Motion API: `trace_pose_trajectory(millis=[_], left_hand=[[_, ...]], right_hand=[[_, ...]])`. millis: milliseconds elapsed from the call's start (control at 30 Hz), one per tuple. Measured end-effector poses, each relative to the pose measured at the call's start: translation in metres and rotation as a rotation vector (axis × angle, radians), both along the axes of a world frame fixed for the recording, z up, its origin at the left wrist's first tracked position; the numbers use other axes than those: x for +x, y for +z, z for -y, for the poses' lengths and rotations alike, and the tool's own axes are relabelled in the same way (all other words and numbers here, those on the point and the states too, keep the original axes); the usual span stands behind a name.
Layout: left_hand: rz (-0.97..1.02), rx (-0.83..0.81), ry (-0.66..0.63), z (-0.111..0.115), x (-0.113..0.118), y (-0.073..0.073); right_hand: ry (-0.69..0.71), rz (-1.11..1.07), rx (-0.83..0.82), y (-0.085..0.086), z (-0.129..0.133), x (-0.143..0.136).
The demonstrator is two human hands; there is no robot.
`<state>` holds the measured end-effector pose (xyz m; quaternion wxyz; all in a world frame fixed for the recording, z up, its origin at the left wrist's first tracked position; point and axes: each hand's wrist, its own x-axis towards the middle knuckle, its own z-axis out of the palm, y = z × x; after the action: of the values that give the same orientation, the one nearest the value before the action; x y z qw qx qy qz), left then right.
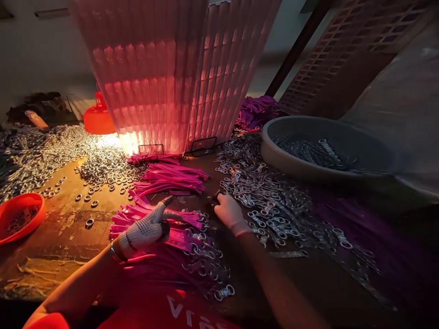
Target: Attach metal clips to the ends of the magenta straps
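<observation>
workshop | worktable (68,224) | heaped metal rings (106,169) (red lamp (99,119) above) | pink strips (174,176)

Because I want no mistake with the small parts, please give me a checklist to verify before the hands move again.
1. Left hand wears its dotted glove: ok.
2. Pink straps within reach of left hand: ok, they lie under and around it.
3. Right hand has a part in its fingertips: cannot tell, too dark there.
4. Red lamp is lit: ok.
5. Metal rings all kept in the pile: not ok, several lie apart on the tabletop.
6. Grey basin contains metal pieces: ok.
</observation>
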<state>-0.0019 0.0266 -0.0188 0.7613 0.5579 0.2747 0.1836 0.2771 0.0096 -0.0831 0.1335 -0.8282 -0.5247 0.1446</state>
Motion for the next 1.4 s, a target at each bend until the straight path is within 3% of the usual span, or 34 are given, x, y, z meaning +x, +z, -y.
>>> trace_pose_trajectory(millis=[100,233,333,433,533,600,833,900,967,1100,1167,1233,1333,1400], left_hand=[[0.013,0.000,-0.025,0.002,0.002,-0.003],[-0.043,0.078,-0.017,0.006,0.011,-0.003],[-0.084,0.147,0.010,0.011,0.016,0.000],[-0.056,0.150,0.098,0.014,0.018,-0.001],[-0.056,0.179,0.251,0.015,0.018,-0.008],[-0.030,0.138,0.285,0.015,0.017,-0.012],[-0.092,-0.035,0.103,0.012,0.019,-0.003],[-0.162,-0.027,0.080,0.011,0.021,0.000],[-0.198,0.049,0.087,0.011,0.023,0.001],[-0.226,0.436,0.070,0.009,0.024,0.000],[-0.249,0.540,0.062,0.006,0.027,-0.001],[-0.252,0.400,0.062,0.003,0.031,-0.002],[-0.233,0.022,0.062,-0.002,0.042,0.000],[-0.209,-0.111,0.077,-0.008,0.052,0.000]], right_hand=[[0.199,-0.167,0.194,0.022,0.027,-0.040],[0.475,-0.605,0.508,0.046,0.053,-0.095],[0.454,-0.737,0.548,0.056,0.061,-0.117],[0.316,-0.797,0.621,0.059,0.065,-0.122],[0.189,-0.751,0.680,0.056,0.071,-0.118],[0.185,-0.702,0.663,0.052,0.074,-0.113],[0.505,-0.409,0.628,0.038,0.071,-0.096],[0.506,-0.285,0.624,0.035,0.070,-0.095],[0.456,-0.157,0.591,0.034,0.070,-0.094],[0.422,0.041,0.481,0.038,0.069,-0.091],[0.420,0.088,0.442,0.044,0.068,-0.091],[0.413,0.100,0.413,0.052,0.065,-0.091],[0.383,0.132,0.371,0.061,0.061,-0.091],[0.348,0.103,0.343,0.061,0.058,-0.089]])
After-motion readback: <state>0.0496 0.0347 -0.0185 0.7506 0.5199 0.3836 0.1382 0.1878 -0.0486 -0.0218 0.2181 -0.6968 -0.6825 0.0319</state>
